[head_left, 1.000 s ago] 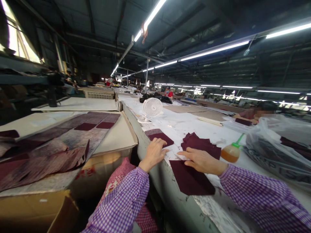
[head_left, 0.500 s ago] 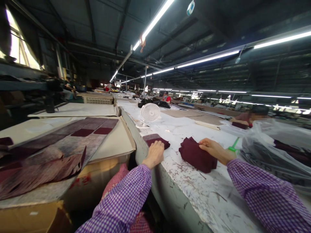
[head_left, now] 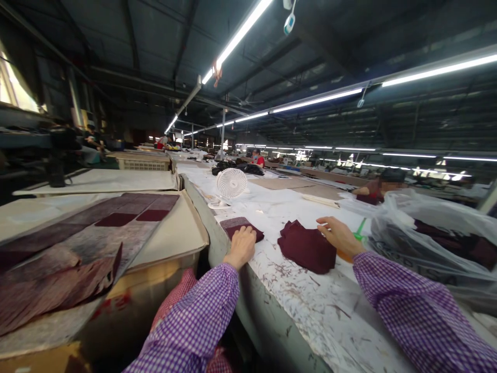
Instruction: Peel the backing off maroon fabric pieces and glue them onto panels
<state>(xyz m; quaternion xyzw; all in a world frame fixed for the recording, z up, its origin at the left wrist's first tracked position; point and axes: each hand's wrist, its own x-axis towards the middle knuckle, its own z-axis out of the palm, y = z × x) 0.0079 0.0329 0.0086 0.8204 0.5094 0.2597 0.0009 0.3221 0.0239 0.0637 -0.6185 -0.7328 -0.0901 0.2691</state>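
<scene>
On the white-topped table [head_left: 287, 311], my left hand [head_left: 240, 246] presses bent fingers onto a small stack of maroon fabric pieces [head_left: 232, 224], which has a greyish strip along its far edge. Its fingertips are partly hidden against the cloth. A second, looser pile of maroon fabric pieces [head_left: 306, 248] lies to the right. My right hand [head_left: 339, 235] hovers at the right edge of that pile, fingers stretched and slightly apart, with nothing visible in them. Purple checked sleeves cover both my arms.
A white fan [head_left: 232, 183] stands beyond the left stack. To the right are a clear plastic bag [head_left: 435, 254] with dark cloth, a green object [head_left: 360, 229] and a co-worker [head_left: 375, 190]. Maroon fabric strips [head_left: 58, 285] cover a lower surface on the left.
My right hand has let go of the edge of the right maroon pile and lifted slightly. My left hand stays on its stack. The whole view has shifted a little.
</scene>
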